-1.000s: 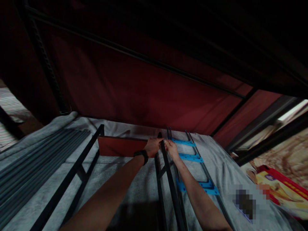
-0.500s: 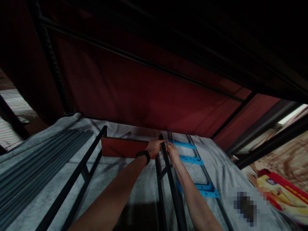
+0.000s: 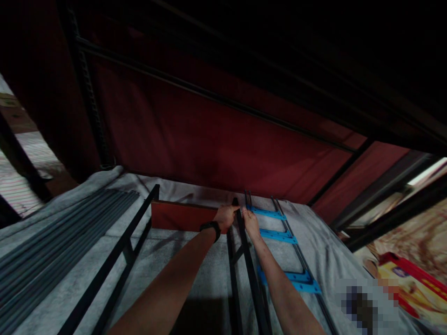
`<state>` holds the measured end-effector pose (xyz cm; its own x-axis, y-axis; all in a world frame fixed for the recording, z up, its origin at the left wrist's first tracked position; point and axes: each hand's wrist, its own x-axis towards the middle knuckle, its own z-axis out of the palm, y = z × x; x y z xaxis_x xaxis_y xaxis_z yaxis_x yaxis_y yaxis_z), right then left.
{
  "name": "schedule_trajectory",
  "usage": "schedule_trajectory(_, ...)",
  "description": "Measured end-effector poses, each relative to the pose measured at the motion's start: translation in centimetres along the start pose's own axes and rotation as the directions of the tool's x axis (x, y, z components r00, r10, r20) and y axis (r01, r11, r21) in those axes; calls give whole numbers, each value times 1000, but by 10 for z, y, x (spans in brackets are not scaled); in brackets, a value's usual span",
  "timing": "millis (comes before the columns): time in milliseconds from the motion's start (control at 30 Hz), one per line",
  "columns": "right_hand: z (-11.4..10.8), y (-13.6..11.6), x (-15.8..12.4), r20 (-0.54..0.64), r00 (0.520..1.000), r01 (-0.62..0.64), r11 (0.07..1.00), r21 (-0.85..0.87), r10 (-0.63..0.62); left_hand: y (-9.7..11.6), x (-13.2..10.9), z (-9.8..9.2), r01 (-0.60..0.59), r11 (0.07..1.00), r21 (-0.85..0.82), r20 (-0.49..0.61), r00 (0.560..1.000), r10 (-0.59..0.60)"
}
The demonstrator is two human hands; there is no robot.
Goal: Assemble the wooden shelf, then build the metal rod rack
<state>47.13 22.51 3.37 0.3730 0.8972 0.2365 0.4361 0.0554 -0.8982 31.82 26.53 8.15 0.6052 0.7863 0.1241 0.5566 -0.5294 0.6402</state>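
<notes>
- At the right end of the reddish board (image 3: 185, 217), bending the fingers of the left hand (image 3: 226, 217) over the top of the dark frame (image 3: 249, 265), with the index stretched toward the other hand; impossible to tell a firm grip from a light touch.
- Just past that same board end, against the outer side of the frame's bar, working in close with the right hand (image 3: 250, 223); tips drawn together, with any piece between them too small to make out.
- Compared with half a second ago, bunched a little more tightly on the right, barely changed on the left; most of the other apparent shift down to a turn of the head.
- No visible change in the board, set on edge between the frame's two pairs of bars, at their far ends; judging by that, fine handling at one joint rather than any moving of the frame.
- Left of the board, well apart from both hands, a bundle of grey tubes (image 3: 80, 228).
- Right of the board, near the right forearm, blue holed pieces (image 3: 277, 236).
- Beneath the board, creased grey cloth (image 3: 324, 246).
</notes>
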Motion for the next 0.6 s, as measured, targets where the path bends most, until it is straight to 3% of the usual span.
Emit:
schedule_trajectory(167,3,3,-3,-45,998,-31,985,170,39,-1,0,1,2,1000,24,2,1000,-2)
schedule_trajectory(333,4,3,-3,2,999,-38,965,259,38,-1,0,0,-2,999,49,11,1000,2)
schedule_trajectory(500,2,1,-3,66,974,-228,925,305,219,1,-2,-3,-5,997,71,17,1000,4)
schedule_trajectory(600,1,0,-5,51,980,-199,896,398,195,2,-3,-3,-14,997,72,17,1000,13)
